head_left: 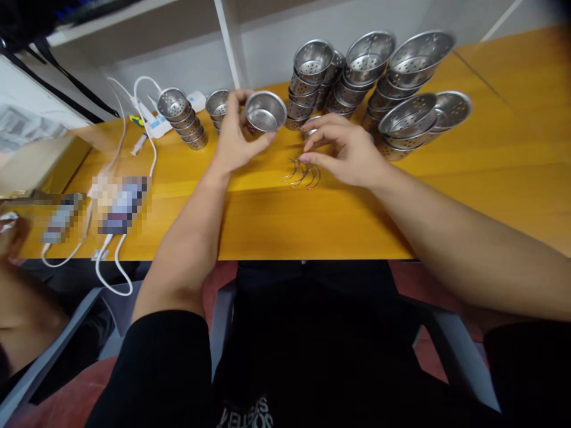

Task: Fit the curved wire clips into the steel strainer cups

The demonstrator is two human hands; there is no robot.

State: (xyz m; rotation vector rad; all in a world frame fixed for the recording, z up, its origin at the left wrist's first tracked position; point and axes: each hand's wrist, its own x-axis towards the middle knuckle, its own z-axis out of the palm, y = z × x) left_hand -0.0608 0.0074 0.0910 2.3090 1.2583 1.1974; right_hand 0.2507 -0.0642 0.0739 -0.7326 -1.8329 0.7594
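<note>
My left hand (238, 131) grips a small round steel cup (266, 113) by its side, thumb in front and fingers behind, with its mouth facing me. The cup is held above the wooden table. My right hand (345, 148) is closed, thumb and fingertips together at a small bunch of thin curved wire hooks (306, 173). One of these seems to be pinched at the fingertips, though blur hides the exact grip. Partly covered by the right hand's fingers, another steel cup (312, 126) shows behind them.
Stacks of perforated steel cups (370, 56) stand along the back right, and smaller stacks (173, 106) at the back left. Two phones (122, 208) with white cables lie left, near a syringe (140, 144) and a cardboard box (40, 166). Another person's arm (27, 303) is at the far left.
</note>
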